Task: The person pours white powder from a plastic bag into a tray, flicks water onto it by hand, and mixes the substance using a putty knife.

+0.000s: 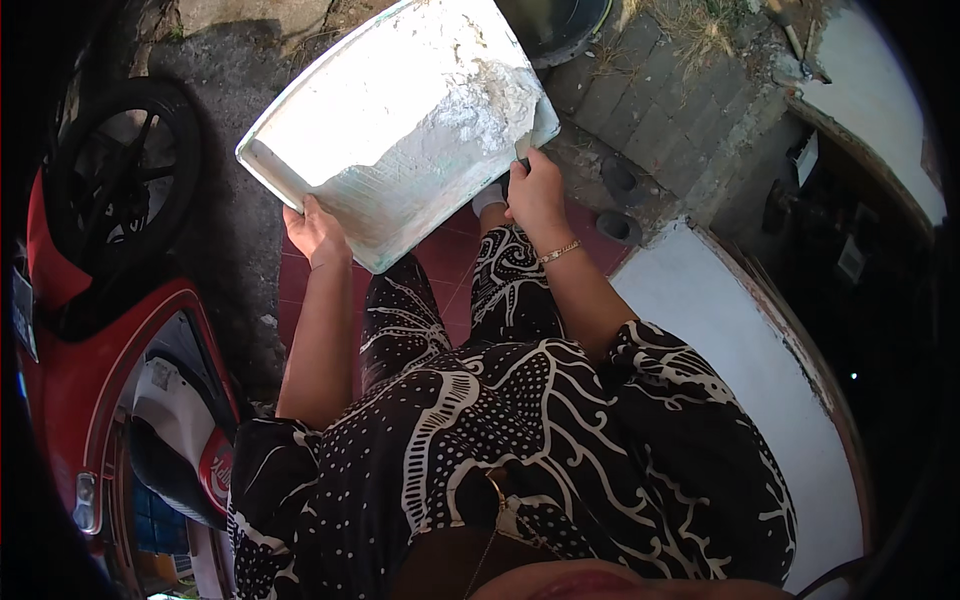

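Observation:
A pale rectangular plastic basin (375, 244) is held tilted in front of me, with bright sun on much of its inside. White, lumpy paste (495, 109) clings to its right part, and thin smears cover the bottom. My left hand (319, 229) grips the basin's near left rim, thumb on top. At the right rim, my right hand (538, 187) is closed around the dark handle of a scraper or putty knife (523, 146), whose blade rests by the basin's corner. How far the right fingers also support the basin is hidden.
A dark bucket (559, 30) stands beyond the basin. To the left are a motorcycle wheel (124, 176) and a red motorcycle body (60, 405). A low white wall (750, 375) runs along the right. Grey sandals (619, 225) lie near red floor tiles (442, 259).

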`<state>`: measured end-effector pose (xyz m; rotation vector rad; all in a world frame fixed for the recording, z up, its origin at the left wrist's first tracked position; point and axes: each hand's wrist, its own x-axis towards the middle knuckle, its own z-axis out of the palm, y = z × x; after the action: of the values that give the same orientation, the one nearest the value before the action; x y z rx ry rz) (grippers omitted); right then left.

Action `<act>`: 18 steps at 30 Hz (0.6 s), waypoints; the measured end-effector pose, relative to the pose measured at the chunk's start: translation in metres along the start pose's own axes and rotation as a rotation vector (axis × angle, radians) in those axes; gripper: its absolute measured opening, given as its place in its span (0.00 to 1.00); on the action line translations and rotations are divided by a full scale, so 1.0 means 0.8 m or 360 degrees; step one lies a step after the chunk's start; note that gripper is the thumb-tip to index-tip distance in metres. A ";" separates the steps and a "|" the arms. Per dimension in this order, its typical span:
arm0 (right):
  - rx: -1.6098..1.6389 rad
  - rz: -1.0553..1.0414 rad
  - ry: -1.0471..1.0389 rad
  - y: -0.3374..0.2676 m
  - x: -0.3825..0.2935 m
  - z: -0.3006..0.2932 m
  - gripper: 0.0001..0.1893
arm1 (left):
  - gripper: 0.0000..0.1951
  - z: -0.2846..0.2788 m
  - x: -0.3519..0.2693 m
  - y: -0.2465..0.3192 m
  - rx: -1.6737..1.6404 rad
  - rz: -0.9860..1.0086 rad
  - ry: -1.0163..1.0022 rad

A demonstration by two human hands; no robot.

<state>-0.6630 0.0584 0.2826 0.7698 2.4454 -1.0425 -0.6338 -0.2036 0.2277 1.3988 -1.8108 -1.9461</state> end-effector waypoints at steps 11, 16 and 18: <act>-0.0825 -0.0264 -0.0088 -0.035 0.028 -0.028 0.12 | 0.15 0.012 -0.008 0.003 0.0063 0.0100 0.0061; -0.0890 -0.0427 -0.0008 -0.031 0.025 -0.046 0.16 | 0.16 0.015 -0.010 0.017 -0.0072 -0.0101 0.0112; -0.0962 -0.0441 0.0009 -0.044 0.028 -0.042 0.17 | 0.16 0.017 -0.013 0.021 -0.0160 -0.0145 0.0127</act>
<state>-0.7061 0.0706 0.3119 0.2403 2.7005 -0.3253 -0.6453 -0.1919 0.2450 1.5278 -1.6187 -1.9635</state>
